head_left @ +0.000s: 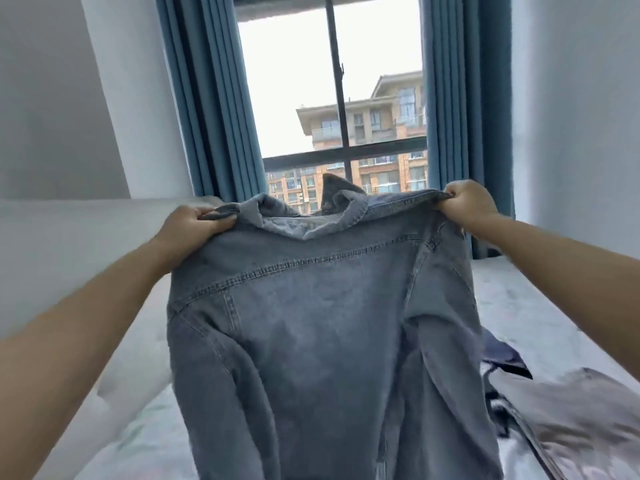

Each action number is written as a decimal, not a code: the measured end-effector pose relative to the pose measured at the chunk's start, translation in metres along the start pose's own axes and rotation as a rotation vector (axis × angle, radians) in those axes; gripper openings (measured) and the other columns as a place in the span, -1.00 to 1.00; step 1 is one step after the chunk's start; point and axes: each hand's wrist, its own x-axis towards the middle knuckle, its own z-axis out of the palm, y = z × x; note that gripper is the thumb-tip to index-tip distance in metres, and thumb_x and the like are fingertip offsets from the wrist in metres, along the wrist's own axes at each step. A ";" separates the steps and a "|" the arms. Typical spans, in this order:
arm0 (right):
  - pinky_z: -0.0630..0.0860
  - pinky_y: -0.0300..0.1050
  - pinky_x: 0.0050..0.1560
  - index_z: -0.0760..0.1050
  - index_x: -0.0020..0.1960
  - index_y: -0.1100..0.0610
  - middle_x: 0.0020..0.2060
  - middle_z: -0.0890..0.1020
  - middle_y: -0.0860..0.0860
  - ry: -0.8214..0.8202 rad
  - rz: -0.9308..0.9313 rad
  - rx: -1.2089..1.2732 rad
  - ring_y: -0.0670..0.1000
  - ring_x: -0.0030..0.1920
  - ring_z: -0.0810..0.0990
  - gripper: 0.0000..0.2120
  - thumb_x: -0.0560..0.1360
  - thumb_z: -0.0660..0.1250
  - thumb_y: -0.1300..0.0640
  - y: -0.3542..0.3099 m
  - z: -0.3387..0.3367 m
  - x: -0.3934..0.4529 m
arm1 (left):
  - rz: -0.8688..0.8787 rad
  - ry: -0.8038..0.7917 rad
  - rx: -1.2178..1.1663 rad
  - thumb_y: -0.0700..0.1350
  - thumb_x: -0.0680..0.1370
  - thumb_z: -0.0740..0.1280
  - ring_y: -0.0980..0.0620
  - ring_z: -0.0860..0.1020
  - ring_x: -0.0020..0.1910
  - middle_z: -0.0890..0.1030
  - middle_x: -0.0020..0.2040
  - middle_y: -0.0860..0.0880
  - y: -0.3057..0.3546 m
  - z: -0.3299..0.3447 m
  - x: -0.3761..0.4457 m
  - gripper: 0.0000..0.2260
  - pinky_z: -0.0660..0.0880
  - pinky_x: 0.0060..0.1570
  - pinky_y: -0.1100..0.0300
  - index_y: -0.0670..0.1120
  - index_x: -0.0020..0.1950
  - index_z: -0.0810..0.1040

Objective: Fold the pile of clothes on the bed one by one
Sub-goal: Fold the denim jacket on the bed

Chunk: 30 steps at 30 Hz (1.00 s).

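Note:
A faded blue denim jacket (322,327) hangs in the air in front of me, its back panel facing me and its collar at the top. My left hand (194,225) grips the jacket's left shoulder. My right hand (465,202) pinches the right shoulder at the same height. The sleeves dangle down at both sides, and the hem runs out of the bottom of the view. More clothes lie on the bed at the lower right: a grey garment (581,420) and a dark blue one (502,358) partly behind the jacket.
The bed (540,306) has a pale sheet and stretches toward a window (332,109) flanked by blue curtains (214,98). A white headboard or wall ledge (69,244) runs along the left side.

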 end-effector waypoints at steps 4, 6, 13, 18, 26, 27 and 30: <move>0.52 -0.21 -0.46 0.45 -0.22 0.20 -0.29 0.51 0.14 0.008 0.268 0.577 0.01 -0.43 0.53 -0.84 0.48 0.26 0.39 -0.033 -0.040 0.049 | 0.007 0.002 -0.119 0.15 0.52 0.37 -0.11 0.69 -0.13 0.72 -0.13 -0.12 0.055 -0.008 0.002 -0.65 0.62 -0.03 0.05 -0.13 -0.04 0.70; 0.56 -0.27 -0.45 0.49 -0.10 0.26 -0.22 0.54 0.11 -0.075 0.292 0.767 -0.01 -0.30 0.57 -0.83 0.51 0.21 0.47 -0.044 -0.047 0.064 | -0.013 0.031 -0.206 0.11 0.52 0.38 -0.13 0.69 -0.08 0.71 -0.09 -0.14 0.061 -0.008 0.000 -0.67 0.60 0.07 0.00 -0.16 0.00 0.70; 0.62 0.06 -0.05 0.39 0.03 0.19 -0.10 0.53 0.20 -0.090 0.195 1.016 0.10 -0.20 0.58 -0.76 0.52 0.14 0.48 -0.067 0.008 0.071 | -0.157 0.122 -0.366 0.06 0.52 0.39 -0.16 0.68 -0.06 0.71 -0.10 -0.16 0.003 -0.003 -0.027 -0.69 0.56 0.11 -0.02 -0.19 -0.01 0.70; 0.60 -0.04 -0.27 0.40 0.09 0.18 -0.09 0.51 0.19 -0.212 0.270 0.905 0.10 -0.24 0.57 -0.74 0.51 0.15 0.45 -0.065 0.137 0.050 | -0.431 0.185 -0.526 -0.04 0.54 0.38 -0.13 0.67 -0.10 0.71 -0.11 -0.18 -0.103 0.012 -0.078 -0.78 0.55 0.00 0.06 -0.19 -0.04 0.69; 0.49 -0.18 -0.54 0.31 -0.21 0.14 -0.31 0.42 0.14 -0.498 0.474 0.847 0.08 -0.39 0.47 -0.67 0.52 0.07 0.53 -0.087 0.369 -0.048 | -0.701 0.466 -0.481 0.01 0.52 0.39 -0.10 0.65 -0.14 0.71 -0.21 -0.08 -0.305 0.023 -0.151 -0.77 0.51 -0.15 0.07 -0.13 -0.15 0.70; 0.47 -0.20 -0.55 0.32 -0.23 0.14 -0.33 0.41 0.13 -0.518 0.481 0.843 0.06 -0.43 0.47 -0.67 0.51 0.06 0.53 -0.091 0.395 -0.061 | -0.716 0.508 -0.431 0.03 0.52 0.39 -0.08 0.65 -0.09 0.71 -0.19 -0.03 -0.327 0.024 -0.157 -0.77 0.49 -0.13 0.07 -0.11 -0.14 0.71; 0.47 -0.15 -0.40 0.35 -0.22 0.13 -0.34 0.43 0.12 -0.577 0.452 0.774 0.05 -0.40 0.47 -0.68 0.51 0.09 0.50 -0.105 0.470 -0.094 | -0.782 0.582 -0.207 0.04 0.58 0.32 -0.12 0.59 0.00 0.63 -0.16 -0.01 -0.382 0.029 -0.182 -0.69 0.41 -0.05 0.01 -0.19 -0.07 0.68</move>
